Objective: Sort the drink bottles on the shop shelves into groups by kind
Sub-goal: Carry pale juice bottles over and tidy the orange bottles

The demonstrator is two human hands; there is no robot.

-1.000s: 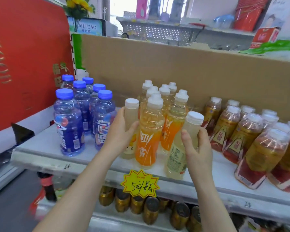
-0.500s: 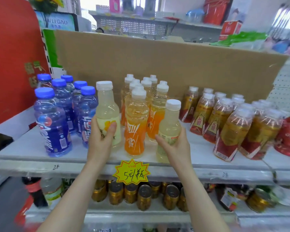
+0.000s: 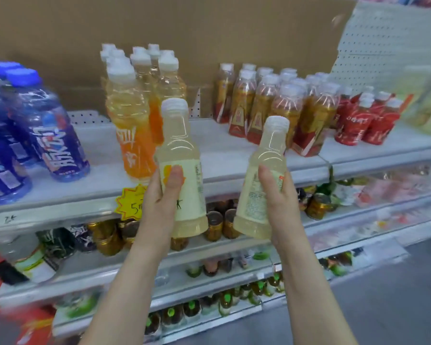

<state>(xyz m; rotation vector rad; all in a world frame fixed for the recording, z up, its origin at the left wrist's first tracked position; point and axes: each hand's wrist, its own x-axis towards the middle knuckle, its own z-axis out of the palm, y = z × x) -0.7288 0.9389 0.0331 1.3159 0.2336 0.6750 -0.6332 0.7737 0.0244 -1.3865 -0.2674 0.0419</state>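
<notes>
My left hand (image 3: 161, 195) grips a pale yellow drink bottle (image 3: 182, 155) with a white cap, held upright in front of the shelf edge. My right hand (image 3: 279, 195) grips a second pale yellow bottle (image 3: 264, 175) of the same kind, tilted slightly right. Both are lifted off the top shelf (image 3: 224, 155). On that shelf stand a group of blue bottles (image 3: 42, 125) at the left, orange bottles (image 3: 132, 115) in the middle, gold-and-red bottles (image 3: 271, 105) to the right and red bottles (image 3: 368, 120) further right.
A brown cardboard sheet (image 3: 209, 31) backs the top shelf. A yellow starburst price tag (image 3: 131, 202) hangs on the shelf edge. Lower shelves hold gold cans (image 3: 217, 225) and green-capped bottles (image 3: 234, 300). Pale packets (image 3: 426, 103) sit at the far right.
Both hands have lifted the pale yellow bottles off the shelf and drawn them toward me. The view has swung right and down, showing the red bottles and lower shelves.
</notes>
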